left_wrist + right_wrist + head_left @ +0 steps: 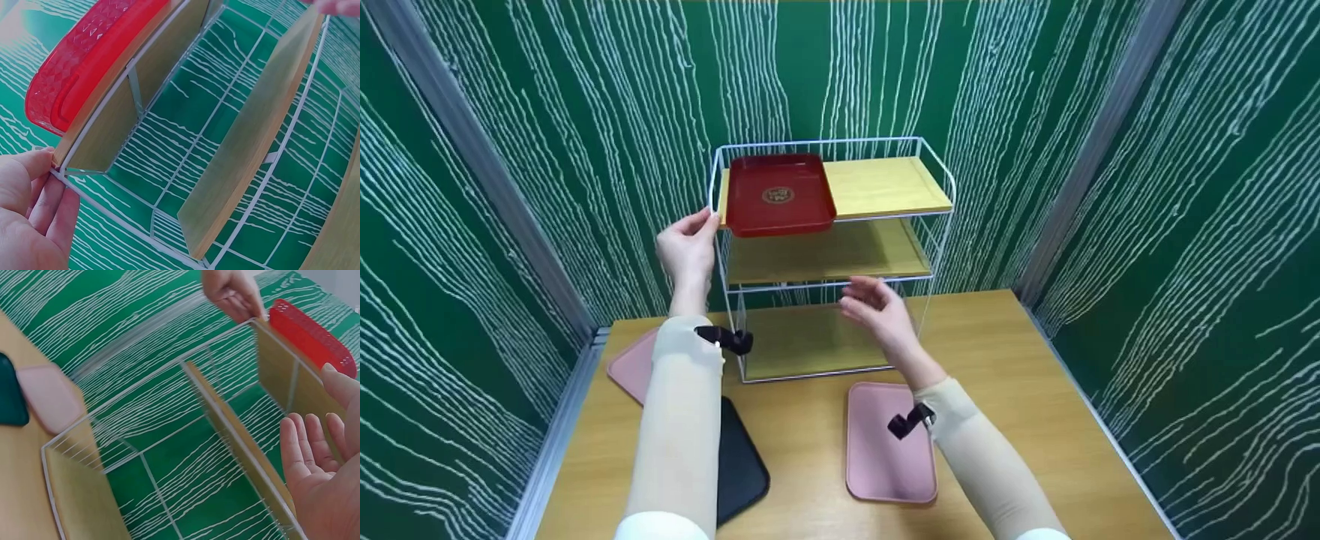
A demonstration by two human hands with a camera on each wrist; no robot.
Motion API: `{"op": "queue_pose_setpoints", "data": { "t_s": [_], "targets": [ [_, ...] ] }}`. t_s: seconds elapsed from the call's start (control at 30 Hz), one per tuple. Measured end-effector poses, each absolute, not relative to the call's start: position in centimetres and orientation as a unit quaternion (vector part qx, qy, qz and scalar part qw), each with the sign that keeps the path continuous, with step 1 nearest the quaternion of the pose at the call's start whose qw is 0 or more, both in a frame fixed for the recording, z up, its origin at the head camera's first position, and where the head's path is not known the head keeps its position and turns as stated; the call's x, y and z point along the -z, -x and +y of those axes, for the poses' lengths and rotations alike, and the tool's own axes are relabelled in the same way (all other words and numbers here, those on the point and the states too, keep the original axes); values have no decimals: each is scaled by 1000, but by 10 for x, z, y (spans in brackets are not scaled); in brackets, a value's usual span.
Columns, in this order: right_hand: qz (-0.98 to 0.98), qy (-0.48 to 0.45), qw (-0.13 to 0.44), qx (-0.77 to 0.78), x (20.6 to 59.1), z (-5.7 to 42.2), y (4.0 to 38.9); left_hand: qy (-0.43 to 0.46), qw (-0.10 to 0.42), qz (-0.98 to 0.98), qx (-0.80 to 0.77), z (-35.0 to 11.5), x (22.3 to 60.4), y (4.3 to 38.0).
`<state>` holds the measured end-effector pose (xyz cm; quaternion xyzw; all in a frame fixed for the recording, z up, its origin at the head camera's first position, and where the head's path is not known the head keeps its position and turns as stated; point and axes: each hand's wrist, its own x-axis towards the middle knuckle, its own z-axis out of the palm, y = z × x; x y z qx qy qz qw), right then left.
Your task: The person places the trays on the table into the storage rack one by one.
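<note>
A white wire rack with three wooden shelves stands at the back of the table. On its top shelf, toward the left, lies a red tray with a gold emblem. My left hand pinches the rack's front left corner at top-shelf height, just beside the tray; in the left wrist view the thumb and fingers meet at the white wire and wood edge. My right hand is in front of the rack near the middle shelf, fingers loosely bent and holding nothing.
A pink tray lies on the table under my right forearm. A black tray and another pink tray lie at the left, partly hidden by my left arm. Green patterned walls enclose the table's back and sides.
</note>
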<state>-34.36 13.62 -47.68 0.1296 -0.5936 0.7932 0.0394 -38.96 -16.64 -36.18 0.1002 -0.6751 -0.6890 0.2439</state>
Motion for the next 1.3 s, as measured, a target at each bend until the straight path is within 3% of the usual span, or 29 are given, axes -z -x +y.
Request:
{"op": "queue_pose_setpoints", "data": {
  "t_s": [0.17,0.43,0.53,0.67,0.97,1.3],
  "targets": [
    [-629,-160,82,-756,485,126,335,-113,241,-676,687,-177,371,383],
    [-726,-252,268,-581,526,132,312,-134,251,-669,687,-186,381,374],
    [-742,-282,298,-530,542,139,304,-133,254,-666,689,-189,380,373],
    [-759,-267,277,-526,576,156,299,-131,246,-669,689,-189,377,375],
    [-790,-133,160,-577,666,215,296,-123,248,-673,686,-179,373,386],
    [-816,-65,100,-565,693,254,282,-107,238,-662,702,-166,364,392]
  ]
}}
